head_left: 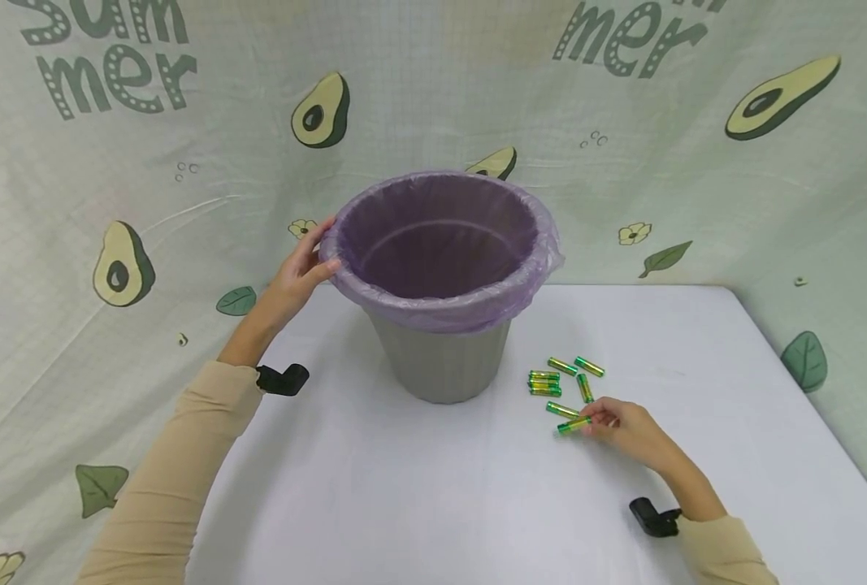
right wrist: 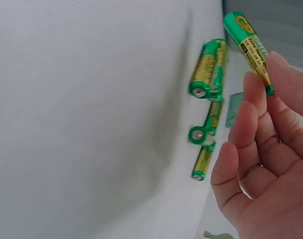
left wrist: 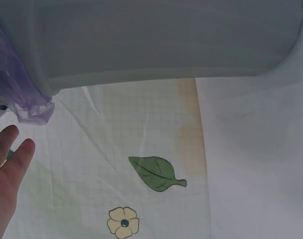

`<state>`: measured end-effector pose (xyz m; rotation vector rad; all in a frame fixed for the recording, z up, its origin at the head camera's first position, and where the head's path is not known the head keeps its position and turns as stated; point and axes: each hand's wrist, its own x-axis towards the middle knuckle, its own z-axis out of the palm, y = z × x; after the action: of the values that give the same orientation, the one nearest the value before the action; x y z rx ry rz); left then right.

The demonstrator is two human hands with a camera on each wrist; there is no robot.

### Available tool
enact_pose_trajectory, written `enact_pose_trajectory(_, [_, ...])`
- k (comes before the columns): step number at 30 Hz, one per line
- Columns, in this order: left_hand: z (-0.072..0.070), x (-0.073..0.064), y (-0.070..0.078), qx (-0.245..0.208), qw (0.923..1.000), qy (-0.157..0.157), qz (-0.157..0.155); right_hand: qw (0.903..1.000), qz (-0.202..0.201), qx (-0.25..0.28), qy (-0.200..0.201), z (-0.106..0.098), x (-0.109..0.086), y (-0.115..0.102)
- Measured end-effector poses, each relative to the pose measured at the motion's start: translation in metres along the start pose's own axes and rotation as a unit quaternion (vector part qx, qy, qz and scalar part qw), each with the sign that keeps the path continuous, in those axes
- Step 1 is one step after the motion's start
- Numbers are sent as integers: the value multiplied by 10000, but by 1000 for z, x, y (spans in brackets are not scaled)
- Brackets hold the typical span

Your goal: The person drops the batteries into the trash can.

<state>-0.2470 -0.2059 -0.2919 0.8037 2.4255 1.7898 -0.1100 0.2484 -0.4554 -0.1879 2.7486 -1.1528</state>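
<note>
A grey bin (head_left: 440,357) lined with a purple plastic bag (head_left: 462,313) stands upright on the table, its mouth facing up. My left hand (head_left: 303,264) rests against the left side of the bagged rim, thumb toward the front and fingers spread along the side. In the left wrist view its fairly straight fingers (left wrist: 23,158) show beside the bag's edge. Between thumb and fingertips my right hand (right wrist: 271,164) pinches one green and yellow battery (right wrist: 247,47) near its end, right of the bin. Other batteries (head_left: 545,383) lie just beyond that hand, several in a row and several scattered.
The white tabletop (head_left: 418,487) runs under everything. Behind it hangs a pale cloth backdrop (head_left: 404,97) printed with avocados and leaves. A black wrist camera (head_left: 283,379) is strapped to the left wrist and another black camera (head_left: 654,517) to the right.
</note>
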Motion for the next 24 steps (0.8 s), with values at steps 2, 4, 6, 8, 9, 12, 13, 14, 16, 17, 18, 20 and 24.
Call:
enact_pose_trajectory(2, [0, 0, 0, 14, 10000, 10, -5, 9999, -25, 9, 126, -4, 1, -6])
enact_pose_trajectory(4, [0, 0, -1, -1, 10000, 11, -3, 9997, -9, 41, 255, -7, 1, -11])
enact_pose_trajectory(6, [0, 0, -1, -20, 10000, 4, 3, 9993, -17, 61, 376, -11, 1, -16])
enact_pose_trajectory(8, [0, 0, -1, -27, 10000, -4, 11, 9987, -62, 78, 493, -15, 1, -22])
enact_pose_trajectory(9, [0, 0, -1, -46, 10000, -7, 16, 9984, -103, 75, 554, -17, 1, -24])
enact_pose_trajectory(12, [0, 0, -1, -35, 10000, -6, 21, 9967, -254, 65, 762, -24, 1, -33])
enact_pose_trajectory(13, [0, 0, -1, -28, 10000, -6, 22, 9960, -311, 54, 832, -26, 0, -37])
enact_pose_trajectory(14, [0, 0, -1, -27, 10000, -2, 16, 9952, -370, 35, 904, -28, 0, -40])
enact_pose_trajectory(16, [0, 0, -2, -32, 10000, 2, 15, 9931, -489, -9, 1063, -33, -1, -47])
enact_pose_trajectory(17, [0, 0, -2, -47, 10000, 2, 16, 9920, -548, -47, 1138, -35, -1, -51])
enact_pose_trajectory(18, [1, 0, -2, -70, 10000, 1, 20, 9908, -615, -76, 1206, -38, -2, -55])
enact_pose_trajectory(20, [1, 0, -2, -98, 9999, 11, 24, 9880, -761, -120, 1338, -43, -3, -62])
enact_pose_trajectory(24, [1, 0, -2, -129, 9999, 25, 20, 9833, -998, -221, 1509, -54, -7, -77])
